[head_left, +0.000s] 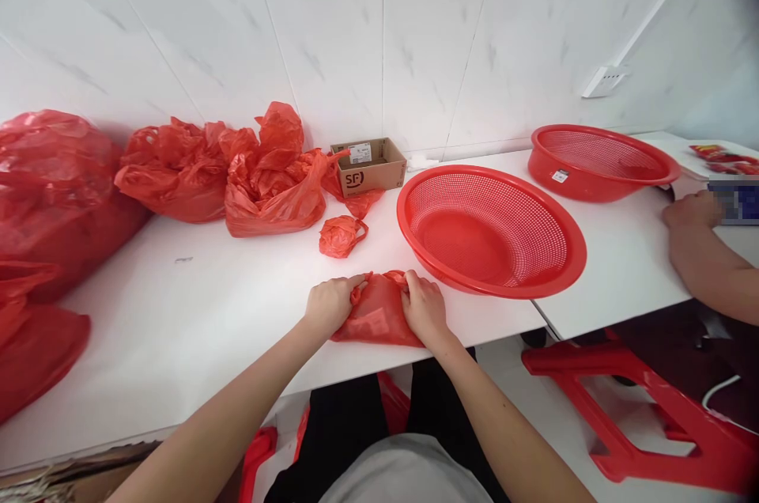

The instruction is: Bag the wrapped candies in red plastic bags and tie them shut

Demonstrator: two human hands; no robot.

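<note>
A red plastic bag (379, 319) lies at the front edge of the white table, with something pale showing faintly through it. My left hand (333, 304) is closed on the bag's upper left corner. On the upper right corner, my right hand (424, 305) grips the same bag, its fingers curled into the plastic. Just beyond the bag sits a small crumpled red bag (341, 236), touched by neither hand. To the right of my right hand stands a red perforated plastic basket (468, 246) with nothing in it.
Several filled red bags (276, 187) line the wall at the left. A small open cardboard box (371, 171) stands behind. Another red basket (593, 179) is at the back right, near a co-worker's hand (693, 210). A red stool (640, 400) stands below at right.
</note>
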